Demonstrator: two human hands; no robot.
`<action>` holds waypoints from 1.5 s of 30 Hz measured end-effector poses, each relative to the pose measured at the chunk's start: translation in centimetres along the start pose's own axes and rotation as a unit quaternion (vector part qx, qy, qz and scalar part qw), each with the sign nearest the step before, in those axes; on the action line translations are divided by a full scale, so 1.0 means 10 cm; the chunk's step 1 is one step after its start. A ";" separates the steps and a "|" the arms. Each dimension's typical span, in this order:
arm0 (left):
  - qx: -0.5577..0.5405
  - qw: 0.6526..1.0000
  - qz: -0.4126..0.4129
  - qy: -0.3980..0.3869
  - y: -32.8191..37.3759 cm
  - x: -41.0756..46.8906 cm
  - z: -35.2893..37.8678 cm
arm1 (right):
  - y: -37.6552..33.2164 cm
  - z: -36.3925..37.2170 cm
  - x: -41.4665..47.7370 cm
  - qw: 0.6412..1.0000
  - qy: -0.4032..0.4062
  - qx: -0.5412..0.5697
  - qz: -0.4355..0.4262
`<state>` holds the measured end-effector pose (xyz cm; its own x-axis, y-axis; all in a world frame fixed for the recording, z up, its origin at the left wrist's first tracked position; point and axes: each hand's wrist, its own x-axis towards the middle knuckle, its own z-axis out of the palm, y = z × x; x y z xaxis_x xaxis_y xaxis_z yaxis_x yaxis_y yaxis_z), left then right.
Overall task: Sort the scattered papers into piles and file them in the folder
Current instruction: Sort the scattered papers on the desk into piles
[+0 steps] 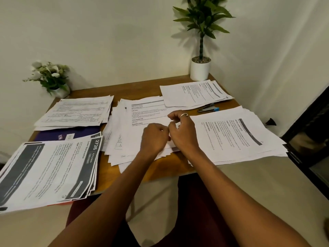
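Two bare forearms (110, 202) run up from the bottom edge to the table (169, 168); on my feed the left hand (154, 138) and right hand (183, 132) meet over the middle pile (142, 114), knuckles almost touching; both have their fingers curled tight, and I cannot tell whether either pinches a sheet; a ring (184, 114) sits on a right finger.

The papers are white printed sheets in five loose, fanned piles; the near-left pile (53, 168) hangs over the table's edge, its sheets carrying dark bands that read "2726", "KITCHEN" and "Load Dishwasher"; the middle pile's top sheet shows "TASK GOAL", "TASK DESCRIPTION" and "REQUIRED PROPS"; the right pile (236, 136), turned sideways, reads "INITIAL SCENE SETUP" under a grey bar; the far-left pile (76, 111) and far-right pile (192, 95) are too small for me to read.

A purple folder (71, 134) lies flat at the left, between the near-left and far-left piles and partly under both; a stapler (208, 109) lies just beside the far-right pile; a plant (200, 68) and flowers (49, 75) stand at the far corners.
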<state>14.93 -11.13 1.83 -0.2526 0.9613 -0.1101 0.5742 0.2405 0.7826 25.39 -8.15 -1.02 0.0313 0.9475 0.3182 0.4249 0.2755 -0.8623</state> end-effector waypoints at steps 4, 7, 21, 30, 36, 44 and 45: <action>0.086 0.988 0.006 0.132 -0.49 0.19 -0.24 | 0.18 0.19 0.07 0.984 -0.087 -0.138 0.074; 0.140 0.981 -0.034 0.132 -0.73 0.22 -0.39 | 0.29 0.27 0.06 0.964 -0.127 -0.221 0.082; 0.087 0.987 -0.076 0.107 -0.85 0.35 -0.54 | 0.38 0.30 0.14 0.942 -0.156 -0.286 0.076; 0.227 0.967 -0.037 0.110 -0.76 0.19 -0.37 | 0.46 0.34 -0.03 0.919 -0.138 -0.369 -0.007; 0.111 0.986 -0.082 0.097 -0.78 0.25 -0.34 | 0.47 0.34 -0.03 0.914 -0.152 -0.375 -0.028; 0.140 0.979 -0.125 0.080 -0.72 0.33 -0.39 | 0.47 0.33 -0.03 0.914 -0.170 -0.367 -0.038; 0.139 0.979 -0.129 0.078 -0.72 0.35 -0.39 | 0.47 0.33 -0.03 0.913 -0.170 -0.368 -0.039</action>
<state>6.89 -10.05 -1.76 -0.5208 0.8366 -0.1700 0.6599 0.5208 0.5416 24.40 -6.56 -6.47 -0.2553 0.9594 0.1195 0.9105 0.2802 -0.3042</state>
